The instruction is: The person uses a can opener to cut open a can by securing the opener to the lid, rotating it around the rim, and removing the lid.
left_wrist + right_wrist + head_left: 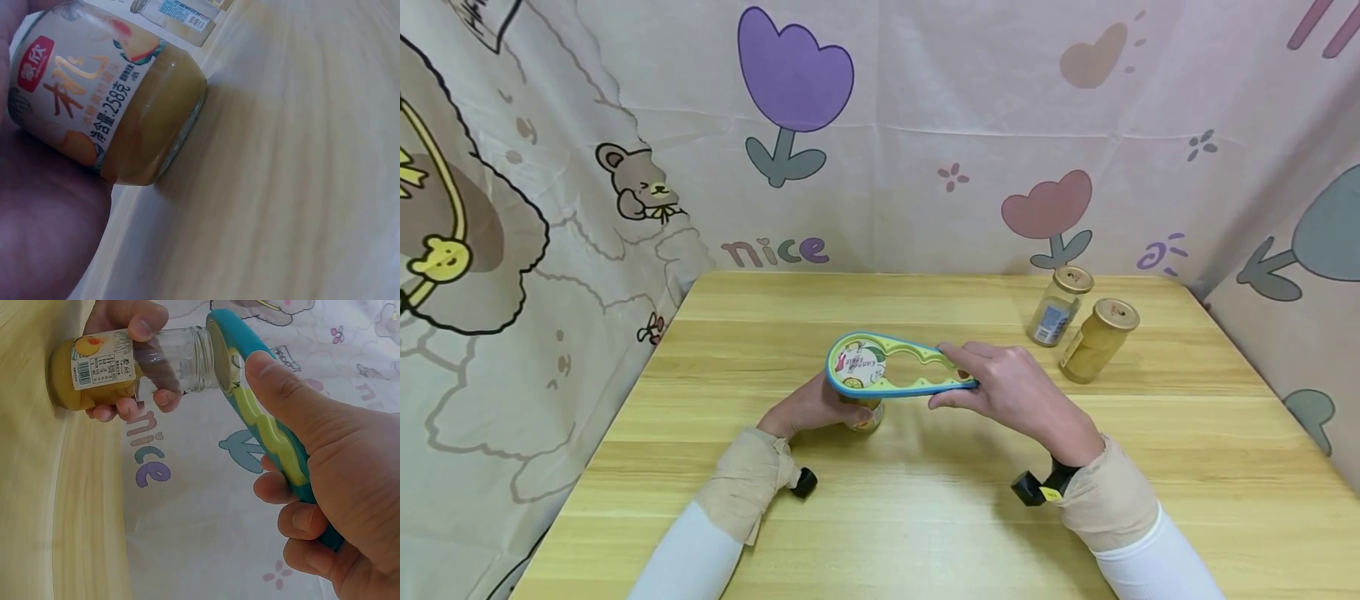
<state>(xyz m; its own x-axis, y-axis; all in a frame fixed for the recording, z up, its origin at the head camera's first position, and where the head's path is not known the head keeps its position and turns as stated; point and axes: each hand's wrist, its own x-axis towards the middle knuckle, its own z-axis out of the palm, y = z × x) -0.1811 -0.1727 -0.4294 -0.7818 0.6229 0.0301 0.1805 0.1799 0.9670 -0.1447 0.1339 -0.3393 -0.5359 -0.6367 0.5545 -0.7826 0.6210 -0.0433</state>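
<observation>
My left hand [816, 407] grips a glass jar of yellow peaches [125, 100] around its side, with the jar's base at the tabletop. A blue-and-green jar opener [917, 389] sits over the jar's mouth, its wide end around a printed lid [859, 364]. In the right wrist view, threads on the glass neck [201, 359] show below the opener; I cannot tell whether the lid touches the rim. My right hand [1000, 387] holds the opener's narrow end, fingers curled beneath and thumb along it.
Two more lidded jars stand at the back right of the wooden table [940, 517]: one with a blue label [1051, 321] and a yellowish one [1097, 342]. A printed cloth [910, 217] hangs behind the table and along its sides.
</observation>
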